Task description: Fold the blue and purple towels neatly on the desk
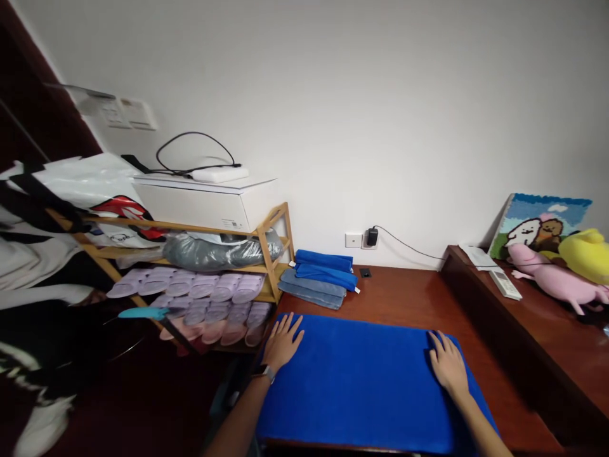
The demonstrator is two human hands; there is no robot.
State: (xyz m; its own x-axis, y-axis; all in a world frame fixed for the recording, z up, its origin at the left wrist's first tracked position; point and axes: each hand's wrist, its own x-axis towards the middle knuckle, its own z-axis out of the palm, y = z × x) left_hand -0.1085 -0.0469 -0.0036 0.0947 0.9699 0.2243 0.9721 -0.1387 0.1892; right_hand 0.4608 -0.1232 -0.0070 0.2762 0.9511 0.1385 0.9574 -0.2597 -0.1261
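Note:
A blue towel (361,387) lies spread flat across the front of the reddish-brown wooden table. My left hand (281,346), with a watch (264,372) on its wrist, rests on the towel's far left corner, fingers stretched out. On the far right part of the towel lies my right hand (448,363), palm down with its fingers extended. Neither hand holds anything. Behind the towel, folded blue towels (326,274) and a folded grey-blue towel (311,291) sit by the wall.
Left of the table stands a wooden rack (275,254) with slippers (190,285) and a white box (204,206) on top. A person (42,304) is at the far left. A raised ledge (499,336) on the right bears plush toys (554,279) and a remote control (505,284).

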